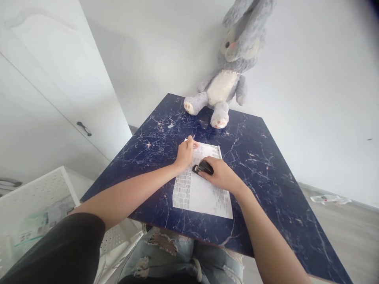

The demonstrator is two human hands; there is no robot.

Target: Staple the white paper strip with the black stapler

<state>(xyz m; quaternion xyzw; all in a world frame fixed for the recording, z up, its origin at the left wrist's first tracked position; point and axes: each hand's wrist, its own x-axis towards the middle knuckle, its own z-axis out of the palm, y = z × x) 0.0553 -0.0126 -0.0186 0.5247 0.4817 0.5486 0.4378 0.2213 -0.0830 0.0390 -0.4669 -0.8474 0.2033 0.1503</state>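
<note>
A printed sheet of paper point(204, 195) lies on the dark blue marble-patterned table point(251, 221), with a grid of grey boxes down its left side. At its upper left edge, my left hand point(186, 153) is closed, fingers curled against the paper. My right hand point(220, 171) is closed around a small black stapler point(205, 167), which rests over the middle of the sheet, its front end pointing left. The hand hides the stapler's rear part. Beyond my left hand, a small pale strip point(170, 126) lies on the table, too small to name.
A grey plush rabbit point(223, 86) sits at the table's far edge against the wall. To the left stand a white cabinet point(59, 79) and a white perforated basket point(38, 181) with plastic packages inside. Clear plastic packaging point(330, 198) lies on the floor at right.
</note>
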